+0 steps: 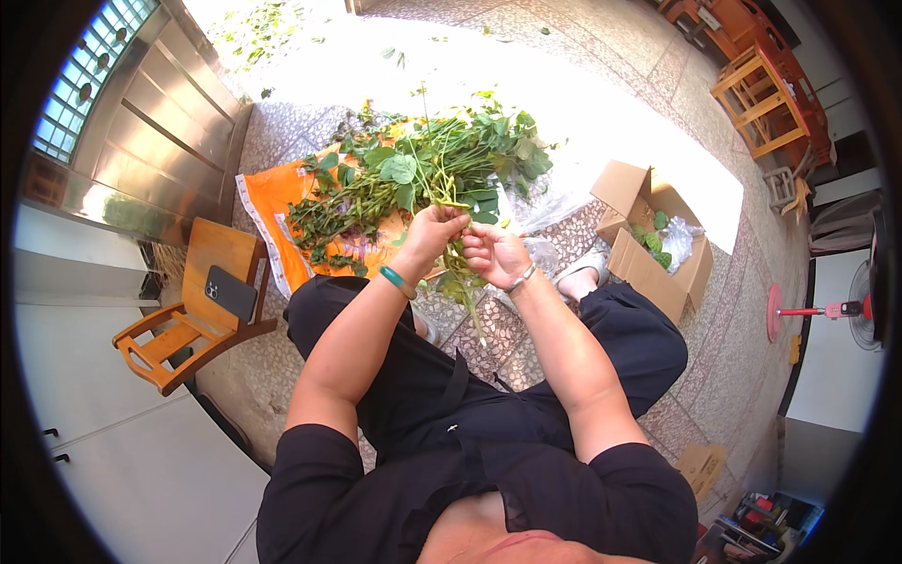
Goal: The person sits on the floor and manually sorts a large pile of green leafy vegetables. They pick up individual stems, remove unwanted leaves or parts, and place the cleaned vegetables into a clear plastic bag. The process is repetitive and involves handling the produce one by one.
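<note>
My left hand [435, 234], with a green bangle at its wrist, grips a leafy bean plant stalk [461, 287] that bears green pods. Close against it, my right hand [495, 255] curls its fingers at the same plant, thumb and forefinger pinched near the left fingertips. What exactly lies between the right fingertips is too small to make out. Pods [445, 190] stick out just above the left hand, and the stalk's lower end hangs below both hands. Beyond them a heap of bean plants [486, 144] with leaves and pods lies on an orange plastic sheet [271, 190].
At right stands an open cardboard box [638, 262] holding leaves and a clear plastic bag [680, 243]. A small wooden chair [204, 282] at left carries a phone [231, 292]. Farther right are a pink-based fan [821, 310] and wooden stools [764, 102]. Leaves [257, 32] litter the sunlit floor.
</note>
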A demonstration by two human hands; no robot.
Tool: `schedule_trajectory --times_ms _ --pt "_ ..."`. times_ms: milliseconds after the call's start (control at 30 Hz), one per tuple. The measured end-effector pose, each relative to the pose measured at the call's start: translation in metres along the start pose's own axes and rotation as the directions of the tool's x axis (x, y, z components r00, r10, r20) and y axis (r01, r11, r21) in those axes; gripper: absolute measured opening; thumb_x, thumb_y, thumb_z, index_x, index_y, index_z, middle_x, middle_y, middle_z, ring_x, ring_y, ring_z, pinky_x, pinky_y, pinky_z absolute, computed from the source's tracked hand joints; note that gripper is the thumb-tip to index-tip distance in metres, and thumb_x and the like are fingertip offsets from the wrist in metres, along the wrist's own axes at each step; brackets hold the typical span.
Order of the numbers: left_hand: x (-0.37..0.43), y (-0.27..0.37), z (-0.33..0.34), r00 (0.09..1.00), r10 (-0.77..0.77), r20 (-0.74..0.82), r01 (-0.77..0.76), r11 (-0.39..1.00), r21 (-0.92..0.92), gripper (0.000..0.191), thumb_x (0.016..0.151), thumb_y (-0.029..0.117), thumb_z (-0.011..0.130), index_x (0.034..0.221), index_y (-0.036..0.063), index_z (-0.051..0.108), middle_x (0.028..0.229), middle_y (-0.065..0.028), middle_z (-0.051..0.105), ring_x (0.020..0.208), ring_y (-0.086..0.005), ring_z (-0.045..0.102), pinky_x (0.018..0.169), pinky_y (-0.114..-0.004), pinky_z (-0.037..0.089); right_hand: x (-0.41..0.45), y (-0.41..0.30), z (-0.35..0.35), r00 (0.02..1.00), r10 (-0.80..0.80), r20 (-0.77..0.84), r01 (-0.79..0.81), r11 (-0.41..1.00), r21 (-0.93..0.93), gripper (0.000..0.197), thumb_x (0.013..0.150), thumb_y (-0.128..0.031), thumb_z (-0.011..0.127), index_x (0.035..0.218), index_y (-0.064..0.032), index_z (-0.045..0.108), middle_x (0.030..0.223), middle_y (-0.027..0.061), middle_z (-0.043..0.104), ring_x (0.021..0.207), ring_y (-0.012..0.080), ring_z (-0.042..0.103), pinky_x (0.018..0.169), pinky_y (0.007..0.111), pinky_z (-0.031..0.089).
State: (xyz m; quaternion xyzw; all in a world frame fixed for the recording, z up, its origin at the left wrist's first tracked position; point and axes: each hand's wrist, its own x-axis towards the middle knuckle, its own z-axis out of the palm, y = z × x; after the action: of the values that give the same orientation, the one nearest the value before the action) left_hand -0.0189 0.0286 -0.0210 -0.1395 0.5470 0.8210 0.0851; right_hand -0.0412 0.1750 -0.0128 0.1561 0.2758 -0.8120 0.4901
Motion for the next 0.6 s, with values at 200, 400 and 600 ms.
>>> schedule_trajectory --times_ms 200,400,600 --pt "-0.003 0.003 0.007 0.998 0.042 -0.052 -0.04 0.999 0.033 0.01 0.078 0.006 0.058 0.084 -0.0011 0.053 0.072 -0.0026 0.056 0.062 -0.0076 0.05 0.057 -0.02 0.041 0.007 0.001 -0.005 1.0 -0.015 0.025 0.016 0.999 -0.044 0.014 0.081 -0.019 0.042 0.077 -0.0064 0.046 0.064 -0.0002 0.042 0.048 0.0066 0.034 0.038 0.017 0.028" --pt "-0.004 0.005 0.004 0.999 0.002 -0.032 -0.002 1.0 0.009 0.011 0.079 0.008 0.058 0.084 -0.0006 0.053 0.073 -0.0026 0.055 0.061 -0.0078 0.05 0.056 -0.02 0.041 -0.002 0.001 0.008 1.0 -0.018 -0.008 0.018 1.0 -0.004 0.007 0.077 -0.013 0.042 0.075 -0.0063 0.045 0.066 0.0011 0.043 0.05 0.007 0.036 0.04 0.017 0.03" --pt "-0.007 0.011 0.004 0.999 -0.052 -0.006 0.052 0.998 0.028 0.012 0.073 0.007 0.056 0.085 0.0018 0.054 0.075 -0.0017 0.054 0.065 -0.01 0.048 0.062 -0.022 0.038 -0.009 -0.011 -0.016 0.971 -0.194 -0.142 0.154 0.956 -0.25 0.007 0.072 -0.007 0.042 0.076 -0.005 0.047 0.066 0.0024 0.045 0.052 0.0105 0.039 0.042 0.02 0.03"
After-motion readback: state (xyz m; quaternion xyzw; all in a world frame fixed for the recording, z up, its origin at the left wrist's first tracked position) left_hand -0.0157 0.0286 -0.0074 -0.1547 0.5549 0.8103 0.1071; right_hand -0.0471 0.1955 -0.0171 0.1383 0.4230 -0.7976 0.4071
